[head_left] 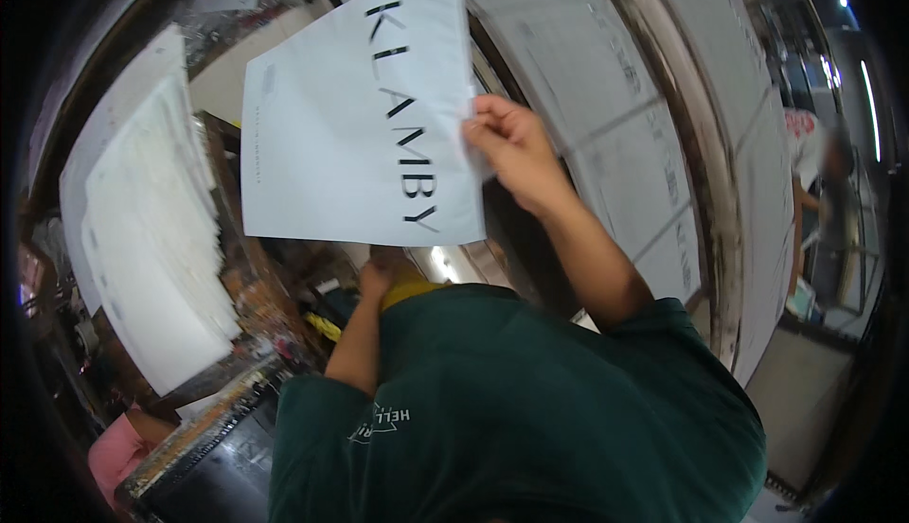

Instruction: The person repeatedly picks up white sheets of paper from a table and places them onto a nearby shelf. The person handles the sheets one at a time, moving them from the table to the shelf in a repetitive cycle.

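cluttered workshop, long pale worktop [663, 97]. right hand [511, 144]: fingers pinched on right edge of white printed sheet [350, 116]. left hand [377, 277]: below sheet, fingers' state cannot be told.

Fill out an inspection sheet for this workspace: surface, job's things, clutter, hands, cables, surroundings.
Surface: long worn table lined with pale printed sheets.
Job's things: white paper sheet with large black lettering, held up flat in the air.
Clutter: pile of white sheets at left; small mixed items on the dark bench beside it.
Hands: right hand pinches the lettered sheet's right edge; left hand is low beneath the sheet by a yellow object, grip unclear.
Cables: nothing seen.
Surroundings: another person, blurred, at far right; dim room.
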Demonstrator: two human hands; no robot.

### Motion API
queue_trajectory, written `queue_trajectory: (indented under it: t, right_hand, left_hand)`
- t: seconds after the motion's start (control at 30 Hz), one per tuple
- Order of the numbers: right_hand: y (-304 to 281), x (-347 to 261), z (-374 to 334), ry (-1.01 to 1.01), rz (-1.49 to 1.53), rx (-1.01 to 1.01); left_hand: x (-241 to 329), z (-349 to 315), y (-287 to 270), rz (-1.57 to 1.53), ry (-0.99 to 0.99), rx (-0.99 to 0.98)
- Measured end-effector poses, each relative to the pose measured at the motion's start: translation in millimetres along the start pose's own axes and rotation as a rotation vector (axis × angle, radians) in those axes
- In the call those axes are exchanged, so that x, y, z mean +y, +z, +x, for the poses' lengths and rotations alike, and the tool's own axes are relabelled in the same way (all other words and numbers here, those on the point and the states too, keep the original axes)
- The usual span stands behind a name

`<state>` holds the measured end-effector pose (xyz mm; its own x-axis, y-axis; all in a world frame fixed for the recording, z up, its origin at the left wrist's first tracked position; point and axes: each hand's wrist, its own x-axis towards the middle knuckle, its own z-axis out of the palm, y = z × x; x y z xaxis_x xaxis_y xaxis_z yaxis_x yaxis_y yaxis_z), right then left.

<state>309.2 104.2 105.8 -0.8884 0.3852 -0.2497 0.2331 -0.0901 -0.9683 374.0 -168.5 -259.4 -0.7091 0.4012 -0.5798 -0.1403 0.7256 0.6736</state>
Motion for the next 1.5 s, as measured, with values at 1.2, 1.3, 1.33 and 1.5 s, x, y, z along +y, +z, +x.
queue_trajectory:
  t: [1.2, 1.3, 1.33, 1.5]
  right_hand:
    - [-655, 257, -351, 0.211, -0.685, 0.949]
    - [-659, 256, -339, 0.359, -0.871, 1.032]
    - [-656, 254, -332, 0.38, -0.906, 1.038]
    - [-665, 255, -328, 0.433, -1.156, 1.008]
  left_hand:
    - [-106, -162, 152, 0.167, -0.214, -0.108]
    - [-111, -166, 155, 0.148, -0.211, -0.084]
    - [-109, -167, 154, 0.153, -0.222, -0.092]
    - [-101, -168, 150, 0.153, -0.265, -0.113]
